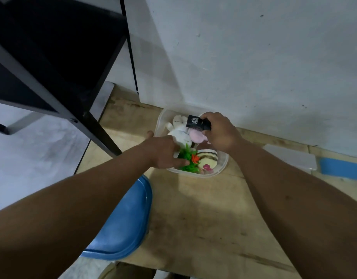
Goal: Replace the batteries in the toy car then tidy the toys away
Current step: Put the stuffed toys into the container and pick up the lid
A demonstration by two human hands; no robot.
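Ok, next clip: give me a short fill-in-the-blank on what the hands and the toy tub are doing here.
1. The right hand holds a small ____ object over the clear tub.
2. The left hand rests by a green plastic ____ in the tub.
3. The blue lid lies on the ____, beside the tub.
4. The tub stands close to the white ____.

Missing words: black; plant; floor; wall

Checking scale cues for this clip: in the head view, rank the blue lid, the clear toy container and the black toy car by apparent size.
1. blue lid, largest, though it lies nearer the camera, which inflates it.
2. clear container.
3. black toy car, smallest, partly covered by the right hand.
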